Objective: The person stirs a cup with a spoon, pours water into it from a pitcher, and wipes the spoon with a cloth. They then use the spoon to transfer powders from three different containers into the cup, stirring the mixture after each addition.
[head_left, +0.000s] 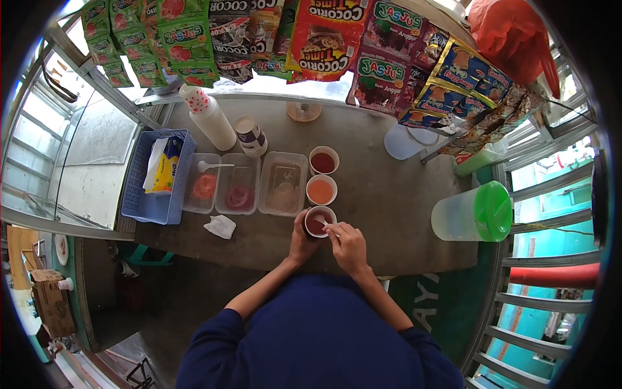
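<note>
My left hand [300, 243] is wrapped round the side of a paper cup [309, 231] of dark red drink, which stands near the counter's front edge. Between the fingers of my right hand [348, 246] is a small white spoon [326, 223], its lower end dipped in that drink. Directly behind stands a cup of orange drink [321, 190], and beyond it another cup of dark red drink [323, 161]. To the left are three clear plastic tubs of powder: orange [203, 188] with a white spoon [214, 165] across it, purple-pink [240, 196], and pale brown [284, 196].
A blue basket [135, 188] holds a yellow tissue pack [166, 170]. Behind the tubs stand stacked cups [217, 126] and a can [251, 137]. A crumpled tissue [220, 226] lies in front. At right rests a green-lidded jug [457, 214]. Drink sachets [327, 39] hang above the far edge.
</note>
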### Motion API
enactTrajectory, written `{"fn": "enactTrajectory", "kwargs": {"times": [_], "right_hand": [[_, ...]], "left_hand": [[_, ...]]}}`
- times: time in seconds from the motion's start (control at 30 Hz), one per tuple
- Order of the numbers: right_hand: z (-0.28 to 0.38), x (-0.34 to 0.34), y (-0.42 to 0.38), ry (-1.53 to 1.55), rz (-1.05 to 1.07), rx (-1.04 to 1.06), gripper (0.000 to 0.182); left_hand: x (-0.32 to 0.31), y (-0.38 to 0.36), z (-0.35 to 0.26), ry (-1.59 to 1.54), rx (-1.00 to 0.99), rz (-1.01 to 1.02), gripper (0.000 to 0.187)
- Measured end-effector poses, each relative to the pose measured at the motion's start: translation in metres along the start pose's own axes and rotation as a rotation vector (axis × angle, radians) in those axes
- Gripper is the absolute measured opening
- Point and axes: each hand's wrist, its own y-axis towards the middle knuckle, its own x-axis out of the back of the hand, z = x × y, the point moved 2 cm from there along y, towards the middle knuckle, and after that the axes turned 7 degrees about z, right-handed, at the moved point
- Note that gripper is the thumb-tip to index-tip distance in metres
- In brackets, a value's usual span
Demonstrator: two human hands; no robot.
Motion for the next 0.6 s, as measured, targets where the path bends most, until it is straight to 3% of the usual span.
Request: {"fn": "enactTrajectory", "kwargs": {"times": [0.1, 0.2, 0.27, 0.4, 0.53, 0.6], "right_hand": [[0.002, 0.008, -0.004, 0.011, -0.001, -0.040, 0.012], [0.013, 0.017, -0.005, 0.034, -0.020, -0.076, 0.013], [0.023, 0.023, -0.006, 0.062, -0.117, -0.085, 0.015], [0.026, 0.020, -0.005, 0.070, -0.103, -0.076, 0.016], [0.023, 0.018, -0.006, 0.115, -0.189, -0.083, 0.019], [0.021, 0.017, -0.008, 0.155, -0.188, -0.175, 0.020]], "left_hand": [[0.022, -0.012, 0.003, -0.191, 0.005, 0.077, 0.085], [0.068, -0.017, -0.002, 0.018, -0.048, 0.105, 0.080], [0.109, -0.011, -0.003, 0.392, -0.262, -0.042, 0.066], [0.185, -0.002, 0.009, 0.436, 0.080, -0.453, 0.040], [0.238, -0.006, 0.031, 0.632, 0.114, -0.528, 0.036], [0.248, -0.013, 0.043, 0.685, 0.334, -0.414, 0.037]]}}
